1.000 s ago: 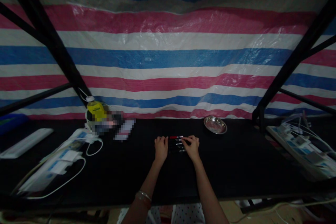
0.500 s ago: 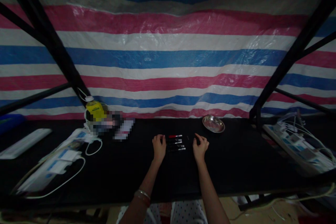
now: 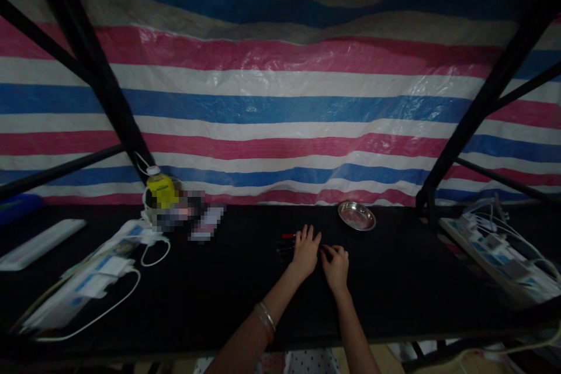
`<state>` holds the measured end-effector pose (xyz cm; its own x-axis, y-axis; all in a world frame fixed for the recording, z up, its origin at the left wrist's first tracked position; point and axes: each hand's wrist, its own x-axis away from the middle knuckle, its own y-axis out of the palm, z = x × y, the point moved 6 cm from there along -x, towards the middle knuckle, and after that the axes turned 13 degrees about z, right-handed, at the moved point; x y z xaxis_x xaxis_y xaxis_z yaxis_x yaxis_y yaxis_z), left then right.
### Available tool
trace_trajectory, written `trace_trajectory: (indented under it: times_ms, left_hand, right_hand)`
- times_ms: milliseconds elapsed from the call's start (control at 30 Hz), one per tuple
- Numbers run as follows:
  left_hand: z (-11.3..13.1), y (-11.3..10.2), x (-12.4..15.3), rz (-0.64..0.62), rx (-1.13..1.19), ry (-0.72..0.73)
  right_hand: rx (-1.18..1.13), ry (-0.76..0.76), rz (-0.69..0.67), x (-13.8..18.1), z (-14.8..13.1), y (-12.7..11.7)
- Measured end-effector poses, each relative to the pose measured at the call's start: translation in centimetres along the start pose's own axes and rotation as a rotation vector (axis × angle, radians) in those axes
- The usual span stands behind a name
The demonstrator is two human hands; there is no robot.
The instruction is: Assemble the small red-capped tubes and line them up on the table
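Several slim, pen-like sticks (image 3: 286, 243) lie side by side on the black tabletop (image 3: 245, 280); one is red (image 3: 288, 236), the others dark. My left hand (image 3: 307, 250) stretches over their right ends, palm down with its fingers spread, and covers the silver tips. Whether it touches them I cannot tell. Just to its right, my right hand (image 3: 336, 266) is curled low over the table, thumb and forefinger drawn together. Anything between those fingertips is too small and dark to make out. The hands nearly meet.
Behind my right hand sits a round metal dish (image 3: 356, 216). On the left are a yellow bottle (image 3: 162, 188), power strips with cables (image 3: 100, 274) and a white bar (image 3: 41, 243). More plugs and cords (image 3: 504, 251) lie at right. A striped sheet (image 3: 280, 111) hangs behind.
My left hand has moved right, from the left ends of the sticks to over their right ends, and its fingers have spread. The right hand has come slightly lower in view, its fingers drawing together.
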<state>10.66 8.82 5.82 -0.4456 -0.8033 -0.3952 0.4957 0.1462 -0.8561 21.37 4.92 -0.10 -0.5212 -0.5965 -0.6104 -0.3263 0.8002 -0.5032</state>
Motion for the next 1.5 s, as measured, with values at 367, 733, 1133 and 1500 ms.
trace_trajectory:
  times_ms: [367, 733, 1133, 1500]
  left_hand:
    - [0.7, 3.5, 0.4, -0.107, -0.017, 0.060]
    - [1.3, 3.2, 1.9, -0.118, 0.009, 0.088]
    - [-0.7, 0.2, 2.0, 0.431, 1.066, -0.598]
    - [-0.3, -3.8, 3.2, 0.551, 1.544, -0.851]
  right_hand:
    - [-0.102, 0.088, 0.114, 0.1, 1.1, -0.3]
    - [-0.240, 0.171, 0.042, -0.2, 0.7, -0.7]
    - [-0.780, 0.755, 0.087, 3.1, -1.1, -2.5]
    - [-0.883, 0.669, 0.046, 1.0, -6.1, -4.8]
